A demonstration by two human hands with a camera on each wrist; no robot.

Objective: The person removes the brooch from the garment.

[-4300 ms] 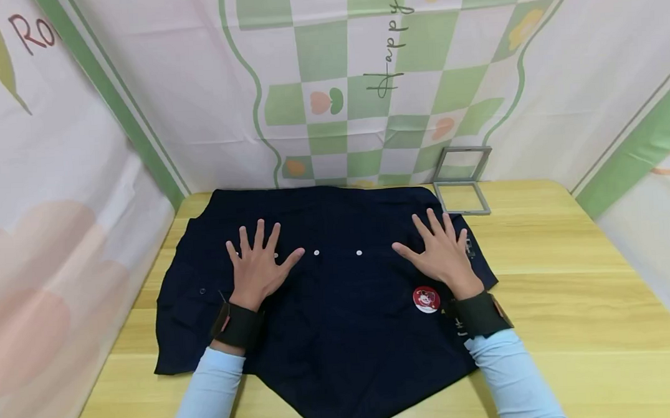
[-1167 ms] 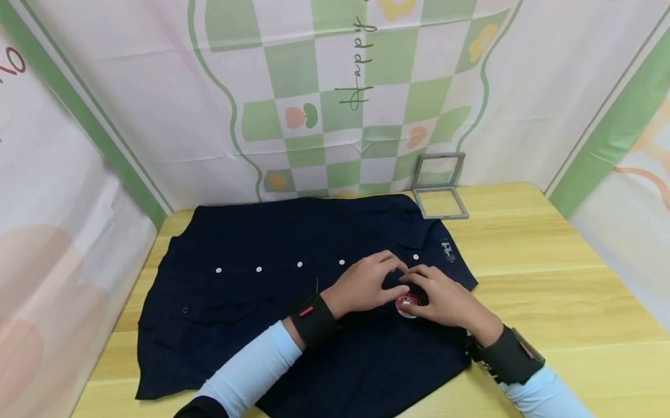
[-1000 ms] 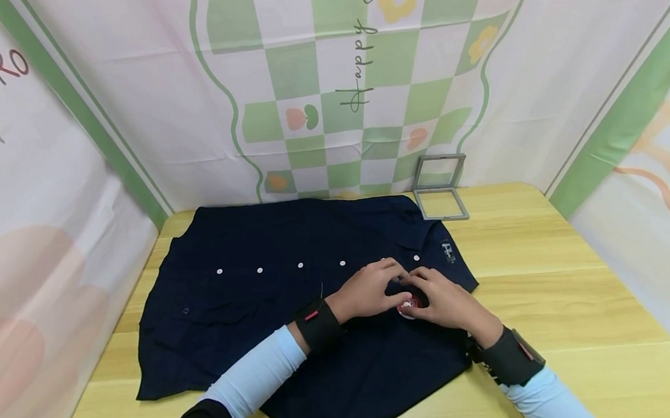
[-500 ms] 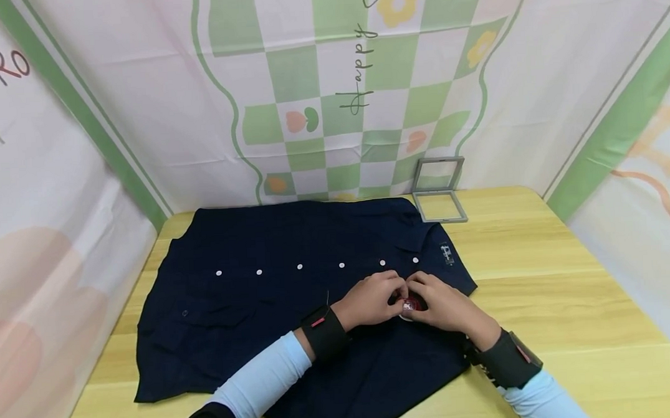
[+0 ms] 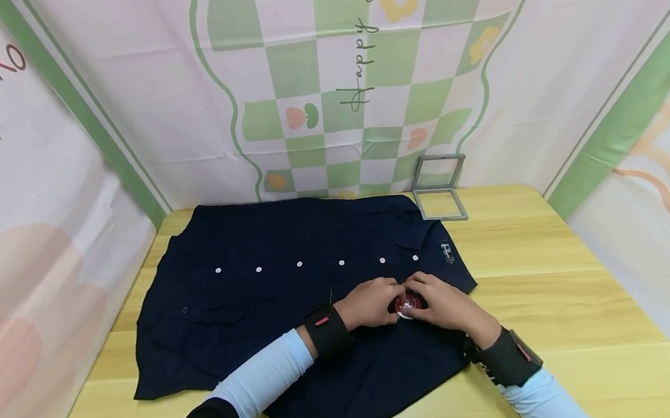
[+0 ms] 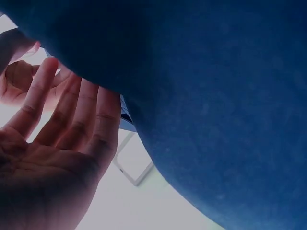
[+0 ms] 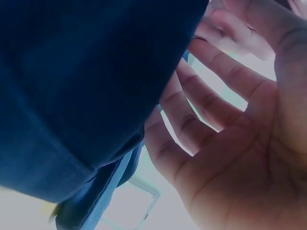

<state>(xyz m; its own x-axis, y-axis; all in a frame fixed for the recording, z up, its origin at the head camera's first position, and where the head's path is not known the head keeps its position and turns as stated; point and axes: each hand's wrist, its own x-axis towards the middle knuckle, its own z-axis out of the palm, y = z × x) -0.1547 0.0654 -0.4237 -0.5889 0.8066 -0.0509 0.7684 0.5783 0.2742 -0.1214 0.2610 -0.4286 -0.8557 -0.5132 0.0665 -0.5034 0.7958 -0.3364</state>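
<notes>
A dark navy shirt [image 5: 291, 236] lies spread on the table with a row of white buttons across it. On its right part sits a round red badge [image 5: 409, 303] with a white lower edge. My left hand [image 5: 369, 302] grips the badge's left side, fingers bent toward its upper edge. From the right, my right hand [image 5: 446, 304] pinches it, thumb over the lower edge and fingers at the top. The left wrist view has the left hand's fingers [image 6: 81, 115] reaching to the navy cloth; the right wrist view, the right hand's fingers [image 7: 201, 100] against it. Both wrist views hide the badge.
A grey hinged square frame [image 5: 441, 218] stands unfolded at the table's back, touching the shirt's collar area. A printed patch [image 5: 447, 252] is near the collar. Wooden table [image 5: 563, 286] shows to the right. A patterned curtain [image 5: 329, 72] hangs behind.
My hands, first flat and spread on the shirt, have come together at the badge. Over the last second my left hand shifted slightly down, baring a button, and its fingers bent closer around the badge.
</notes>
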